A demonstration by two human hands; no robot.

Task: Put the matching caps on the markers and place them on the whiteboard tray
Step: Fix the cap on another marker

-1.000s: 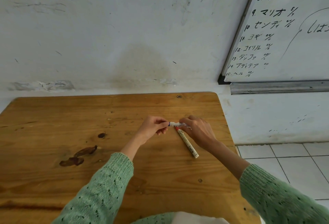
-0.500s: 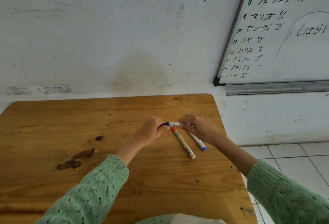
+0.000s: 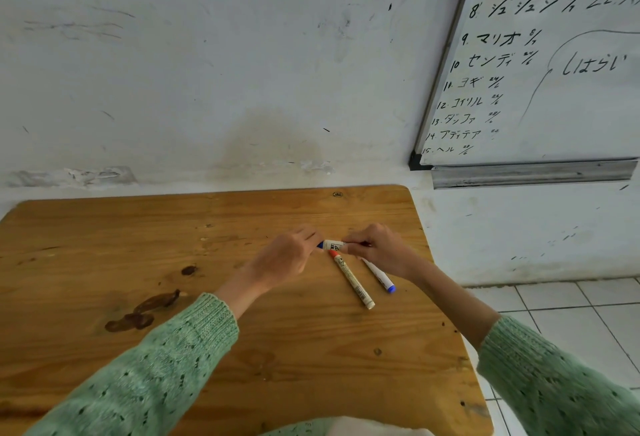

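Observation:
A white marker [image 3: 334, 245] lies level between both hands over the wooden table [image 3: 104, 245]. A blue piece shows at its left end, against the fingers of my left hand [image 3: 289, 257], which are closed there. My right hand [image 3: 379, 248] grips the marker's right end. On the table just below lies a white marker with an orange end [image 3: 351, 278], and beside it, partly under my right hand, a white marker with a blue end [image 3: 381, 276]. The metal whiteboard tray [image 3: 533, 174] hangs on the wall at the upper right.
The whiteboard [image 3: 554, 55] with black writing sits above the tray. The table's right edge drops to a tiled floor [image 3: 571, 314]. Dark stains [image 3: 145, 311] mark the table's left side. A scuffed white wall stands directly behind the table.
The blue-ended marker on the table has come into view from under my right hand. Both hands stay on the held marker, and the blue piece now shows at its left end.

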